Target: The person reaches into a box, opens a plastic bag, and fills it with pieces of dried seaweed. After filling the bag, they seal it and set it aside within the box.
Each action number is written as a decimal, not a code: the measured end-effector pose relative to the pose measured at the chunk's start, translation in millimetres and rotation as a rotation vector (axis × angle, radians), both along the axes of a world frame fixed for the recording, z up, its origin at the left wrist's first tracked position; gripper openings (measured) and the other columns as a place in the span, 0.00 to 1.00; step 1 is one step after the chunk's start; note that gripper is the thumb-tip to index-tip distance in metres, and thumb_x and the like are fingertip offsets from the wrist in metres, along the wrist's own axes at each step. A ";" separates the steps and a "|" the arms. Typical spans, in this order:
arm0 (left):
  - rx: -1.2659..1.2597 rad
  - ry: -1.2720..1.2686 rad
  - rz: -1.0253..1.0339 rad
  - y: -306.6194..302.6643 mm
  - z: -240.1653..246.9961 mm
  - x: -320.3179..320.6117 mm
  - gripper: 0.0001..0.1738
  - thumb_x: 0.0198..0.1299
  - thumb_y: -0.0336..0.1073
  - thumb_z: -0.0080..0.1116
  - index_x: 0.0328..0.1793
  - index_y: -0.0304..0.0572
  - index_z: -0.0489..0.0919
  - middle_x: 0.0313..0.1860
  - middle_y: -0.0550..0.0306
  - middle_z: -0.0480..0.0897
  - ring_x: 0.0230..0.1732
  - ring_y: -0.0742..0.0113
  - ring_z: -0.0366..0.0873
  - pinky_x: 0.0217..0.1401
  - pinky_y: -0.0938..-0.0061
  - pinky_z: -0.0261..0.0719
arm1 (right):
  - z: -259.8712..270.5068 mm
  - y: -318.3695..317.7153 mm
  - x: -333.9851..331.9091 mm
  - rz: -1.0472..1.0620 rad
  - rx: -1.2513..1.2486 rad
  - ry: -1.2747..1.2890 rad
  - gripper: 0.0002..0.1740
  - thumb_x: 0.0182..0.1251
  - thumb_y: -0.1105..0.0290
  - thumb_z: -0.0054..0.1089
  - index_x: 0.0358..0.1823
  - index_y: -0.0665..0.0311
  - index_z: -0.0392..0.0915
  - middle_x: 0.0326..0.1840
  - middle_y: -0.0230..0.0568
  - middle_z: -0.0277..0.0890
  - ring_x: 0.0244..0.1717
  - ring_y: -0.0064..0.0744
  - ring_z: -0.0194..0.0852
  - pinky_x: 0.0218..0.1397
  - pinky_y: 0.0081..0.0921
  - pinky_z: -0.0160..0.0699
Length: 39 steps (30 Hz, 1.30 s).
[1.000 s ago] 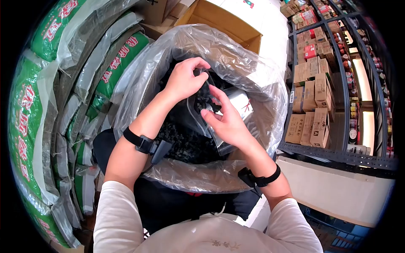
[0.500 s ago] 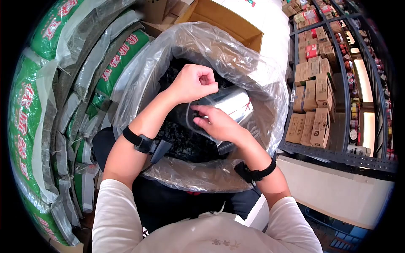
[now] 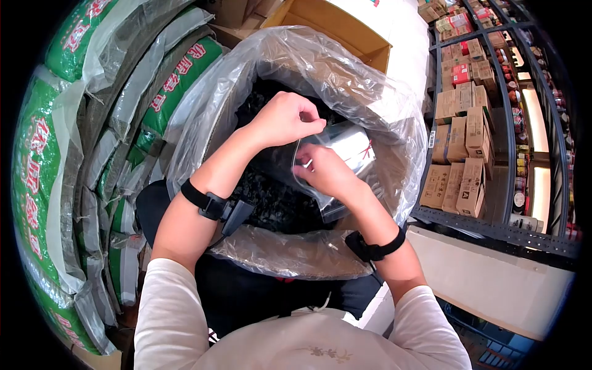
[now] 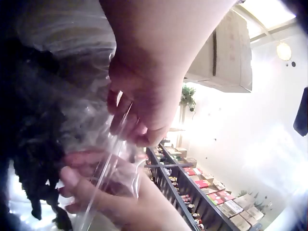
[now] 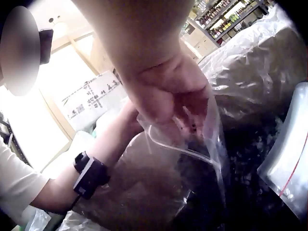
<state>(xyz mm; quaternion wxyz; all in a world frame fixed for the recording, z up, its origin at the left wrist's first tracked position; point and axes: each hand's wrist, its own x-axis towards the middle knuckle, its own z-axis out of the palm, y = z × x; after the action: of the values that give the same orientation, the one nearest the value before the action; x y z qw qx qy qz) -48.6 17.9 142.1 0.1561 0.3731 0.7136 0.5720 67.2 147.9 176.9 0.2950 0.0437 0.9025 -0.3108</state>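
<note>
My left hand [image 3: 283, 120] is over the middle of a large plastic-lined container, its fingers curled and pinching the edge of a clear plastic bag [image 4: 129, 182]. Just below and to the right, my right hand [image 3: 333, 174] reaches into that bag. In the left wrist view its fingers show through the film, loosely bent and spread. Dark crinkled dried pieces [image 3: 277, 203] lie beneath both hands. Beside the right hand sits a shiny stack of flat clear bags [image 3: 351, 147] with a red mark.
A crumpled clear liner [image 3: 290, 250] folds over the container's rim. Green and white sacks [image 3: 40, 191] are stacked at left. An open cardboard box [image 3: 327, 31] stands beyond, and shelves with cartons [image 3: 459, 132] and jars line the right.
My right hand has drawn down from beside the left fingers and its fingers have curled in. My left hand has shifted slightly right and lower, its fingers closing on the bag's edge.
</note>
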 end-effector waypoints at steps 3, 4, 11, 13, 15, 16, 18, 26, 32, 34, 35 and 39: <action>-0.122 -0.144 -0.112 0.5 2.1 2.2 0.11 0.54 0.37 0.69 0.30 0.35 0.85 0.23 0.58 0.82 0.26 0.74 0.77 0.32 0.77 0.75 | -30.0 -13.5 7.6 0.124 0.083 0.195 0.43 0.58 0.65 0.69 0.71 0.70 0.56 0.66 0.78 0.57 0.65 0.68 0.64 0.68 0.44 0.68; -0.056 -0.105 -0.144 1.7 -0.6 2.3 0.12 0.55 0.39 0.69 0.30 0.35 0.85 0.22 0.59 0.82 0.25 0.76 0.75 0.30 0.78 0.73 | -38.1 -18.0 9.9 0.194 0.072 0.286 0.45 0.58 0.66 0.68 0.74 0.69 0.53 0.71 0.76 0.50 0.72 0.68 0.54 0.74 0.44 0.60; 0.059 -0.101 -0.136 0.0 4.4 4.4 0.14 0.56 0.40 0.70 0.30 0.35 0.84 0.22 0.61 0.82 0.24 0.80 0.73 0.28 0.78 0.72 | -48.1 -23.9 2.5 0.187 -0.127 0.537 0.34 0.61 0.65 0.67 0.66 0.70 0.65 0.61 0.63 0.67 0.64 0.60 0.65 0.65 0.44 0.68; 0.022 -0.133 -0.054 1.0 3.2 2.4 0.13 0.56 0.40 0.70 0.31 0.36 0.85 0.22 0.60 0.82 0.24 0.80 0.74 0.29 0.78 0.72 | -27.6 -28.2 6.2 0.131 0.067 0.534 0.26 0.57 0.64 0.70 0.55 0.69 0.74 0.52 0.57 0.74 0.54 0.57 0.74 0.53 0.44 0.76; 0.021 -0.142 0.003 0.7 4.2 2.8 0.12 0.57 0.39 0.69 0.31 0.36 0.85 0.23 0.61 0.82 0.25 0.80 0.75 0.29 0.79 0.73 | -5.4 -25.5 6.1 0.109 0.153 0.436 0.24 0.56 0.63 0.71 0.50 0.69 0.76 0.48 0.55 0.76 0.49 0.56 0.76 0.49 0.43 0.77; 0.019 -0.148 0.006 0.4 4.9 3.5 0.12 0.57 0.39 0.69 0.31 0.36 0.85 0.23 0.61 0.82 0.25 0.80 0.75 0.29 0.79 0.73 | 3.0 -23.5 7.0 0.087 0.240 0.341 0.22 0.54 0.62 0.72 0.46 0.69 0.78 0.45 0.53 0.78 0.45 0.55 0.78 0.45 0.43 0.78; 0.019 -0.134 0.015 1.0 5.7 3.0 0.12 0.57 0.39 0.69 0.31 0.36 0.85 0.24 0.61 0.82 0.25 0.80 0.75 0.29 0.79 0.73 | 18.1 -23.4 9.2 0.066 0.298 0.483 0.19 0.53 0.61 0.73 0.40 0.67 0.80 0.38 0.51 0.80 0.39 0.54 0.79 0.43 0.42 0.79; 0.077 -0.145 -0.093 3.8 -0.6 3.5 0.13 0.59 0.40 0.68 0.32 0.36 0.85 0.25 0.63 0.83 0.26 0.81 0.74 0.30 0.80 0.73 | -36.1 -2.8 11.9 0.349 0.075 0.428 0.22 0.62 0.67 0.62 0.54 0.73 0.76 0.50 0.59 0.78 0.52 0.57 0.78 0.63 0.44 0.73; 0.018 -0.102 0.164 3.6 -4.6 -1.9 0.16 0.60 0.43 0.67 0.32 0.35 0.85 0.21 0.62 0.81 0.24 0.80 0.73 0.29 0.79 0.71 | -29.0 -1.5 0.3 0.283 -0.032 0.359 0.16 0.65 0.68 0.58 0.50 0.70 0.78 0.40 0.61 0.81 0.45 0.59 0.80 0.52 0.46 0.78; -0.058 -0.076 0.278 0.6 -4.0 -5.5 0.16 0.60 0.44 0.66 0.32 0.35 0.84 0.20 0.59 0.80 0.23 0.78 0.74 0.28 0.78 0.72 | -12.0 -5.3 -0.3 0.009 0.093 0.473 0.10 0.65 0.68 0.58 0.41 0.67 0.81 0.29 0.57 0.80 0.35 0.59 0.81 0.39 0.48 0.79; -0.035 -0.048 0.353 0.9 -4.9 -6.7 0.16 0.60 0.44 0.66 0.32 0.36 0.84 0.19 0.59 0.80 0.23 0.77 0.73 0.28 0.78 0.71 | -3.0 -8.8 1.4 -0.157 0.055 0.628 0.07 0.65 0.69 0.60 0.35 0.66 0.80 0.25 0.55 0.79 0.30 0.59 0.79 0.35 0.46 0.79; -0.033 -0.066 0.482 1.1 -6.7 -9.5 0.17 0.61 0.45 0.64 0.32 0.36 0.83 0.19 0.60 0.80 0.22 0.76 0.73 0.28 0.76 0.71 | 1.7 -7.2 9.5 -0.402 -0.153 0.523 0.08 0.66 0.70 0.63 0.32 0.67 0.79 0.21 0.46 0.80 0.19 0.40 0.80 0.25 0.32 0.74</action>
<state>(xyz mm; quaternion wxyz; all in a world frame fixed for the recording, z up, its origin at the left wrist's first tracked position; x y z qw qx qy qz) -58.2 19.0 135.3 0.0444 0.1706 0.7857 0.5929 76.6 140.7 178.6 -0.0113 0.1171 0.8951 -0.4302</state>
